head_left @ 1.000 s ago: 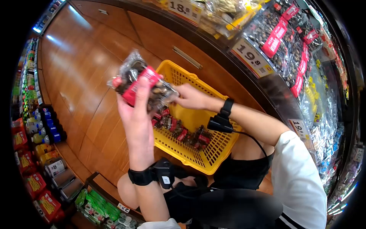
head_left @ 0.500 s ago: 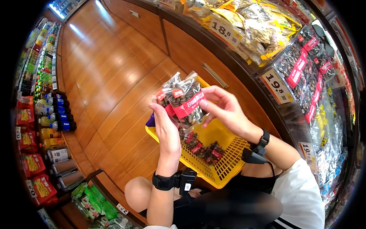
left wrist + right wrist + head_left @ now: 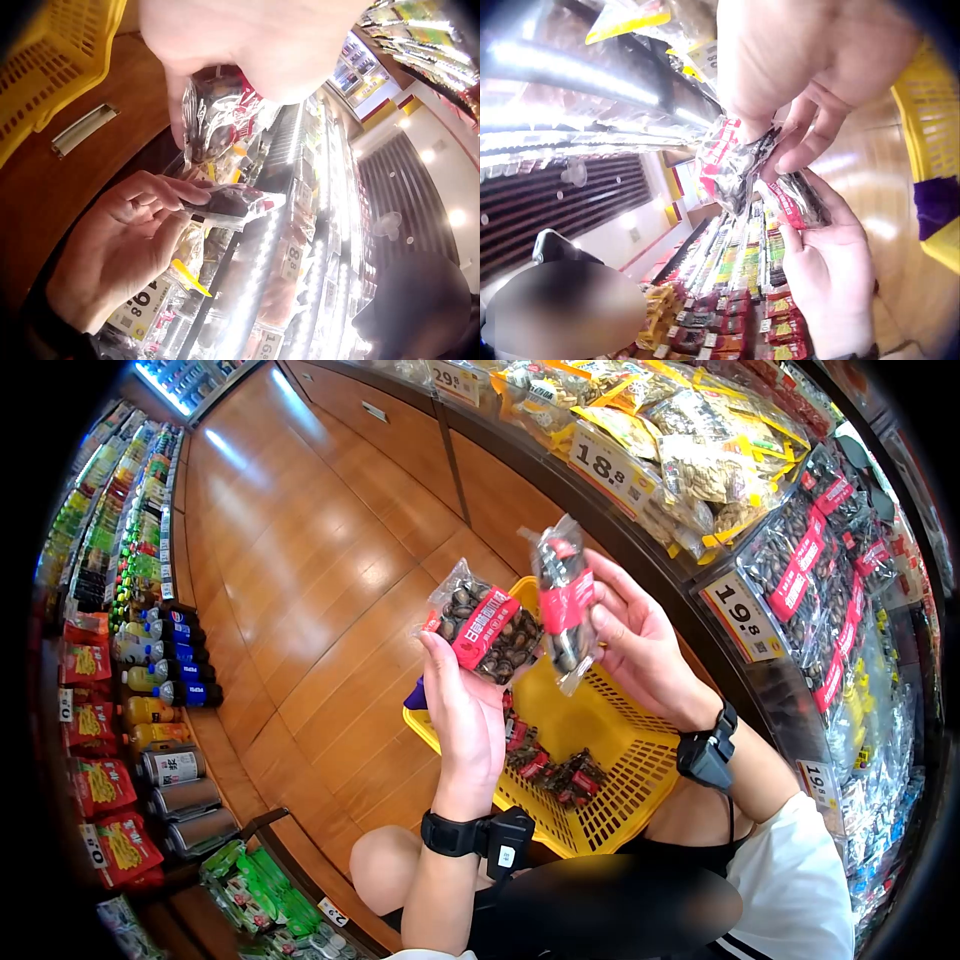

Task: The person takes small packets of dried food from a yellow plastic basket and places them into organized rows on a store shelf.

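My left hand point(image 3: 465, 715) holds a clear bag of dark seeds point(image 3: 487, 628) with a red label band, its thumb along the near edge. My right hand point(image 3: 645, 650) pinches a second such seed bag point(image 3: 565, 600), turned edge-on, a little to the right of the first. In the right wrist view, the left hand's bag point(image 3: 802, 202) lies against its palm and fingers. The left wrist view shows the right thumb and fingers gripping one end of their bag point(image 3: 229, 206). Below both hands stands a yellow basket point(image 3: 570, 710), with several small red-labelled packets point(image 3: 575, 778) inside.
At the right, a shelf bin of similar red-labelled bags point(image 3: 800, 575) carries a 19.8 price card point(image 3: 742, 615). Yellow-edged bags point(image 3: 700, 470) fill the bin beyond. Bottles point(image 3: 180, 660) and red snack packs point(image 3: 105, 780) line the left shelf, across the wooden floor point(image 3: 310, 610).
The two bags were held together in front of both hands; now they are apart, one in each hand. My right hand has drawn its bag to the right and turned it edge-on.
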The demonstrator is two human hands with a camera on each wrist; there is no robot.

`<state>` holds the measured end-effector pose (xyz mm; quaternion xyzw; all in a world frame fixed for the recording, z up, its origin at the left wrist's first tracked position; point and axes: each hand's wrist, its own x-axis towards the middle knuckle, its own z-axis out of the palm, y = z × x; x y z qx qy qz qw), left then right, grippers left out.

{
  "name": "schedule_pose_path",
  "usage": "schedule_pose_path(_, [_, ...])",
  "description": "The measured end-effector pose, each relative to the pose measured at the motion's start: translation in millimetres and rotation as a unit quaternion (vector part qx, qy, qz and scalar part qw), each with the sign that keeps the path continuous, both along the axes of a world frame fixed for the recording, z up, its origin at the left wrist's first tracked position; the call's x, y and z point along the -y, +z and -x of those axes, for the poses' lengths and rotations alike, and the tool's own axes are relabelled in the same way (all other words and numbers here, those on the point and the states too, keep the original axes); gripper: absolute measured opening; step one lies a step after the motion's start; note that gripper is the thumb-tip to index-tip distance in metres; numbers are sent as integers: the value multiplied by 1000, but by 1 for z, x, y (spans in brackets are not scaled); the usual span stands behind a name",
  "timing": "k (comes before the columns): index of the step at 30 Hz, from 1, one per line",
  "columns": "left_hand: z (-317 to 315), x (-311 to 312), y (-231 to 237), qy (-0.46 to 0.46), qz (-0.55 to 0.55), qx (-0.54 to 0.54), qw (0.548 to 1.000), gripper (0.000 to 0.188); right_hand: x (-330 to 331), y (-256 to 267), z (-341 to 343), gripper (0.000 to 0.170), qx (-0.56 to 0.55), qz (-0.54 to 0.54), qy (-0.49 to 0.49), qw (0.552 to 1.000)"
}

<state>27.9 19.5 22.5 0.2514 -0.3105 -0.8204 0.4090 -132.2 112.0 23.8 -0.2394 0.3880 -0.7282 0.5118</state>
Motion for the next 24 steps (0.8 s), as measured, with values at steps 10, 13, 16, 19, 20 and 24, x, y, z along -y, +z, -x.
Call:
schedule_pose_path(10, [6, 2, -11, -31, 149, 71, 986, 46, 0, -5, -22, 38, -343, -42, -75, 935])
schedule_pose_path(13, [8, 7, -7, 23, 161, 135, 978, 40, -3, -6, -23, 34, -343, -41, -83, 935])
schedule_pose_path(16, [-2, 22, -6, 80, 113, 138, 981, 37, -7, -51, -14, 14, -359, -55, -63, 930])
schedule_pose_path(19, [-11, 32, 0, 85, 64, 100, 989, 37, -3, -129, -15, 18, -492, -148, 196, 836])
schedule_pose_path(20, [-13, 32, 1, 85, 59, 99, 990, 37, -10, -172, -20, 23, -511, -187, 290, 787])
schedule_pose_path(24, [-11, 34, 2, 76, 61, 63, 993, 40, -83, -306, -25, 60, -612, -220, 594, 474])
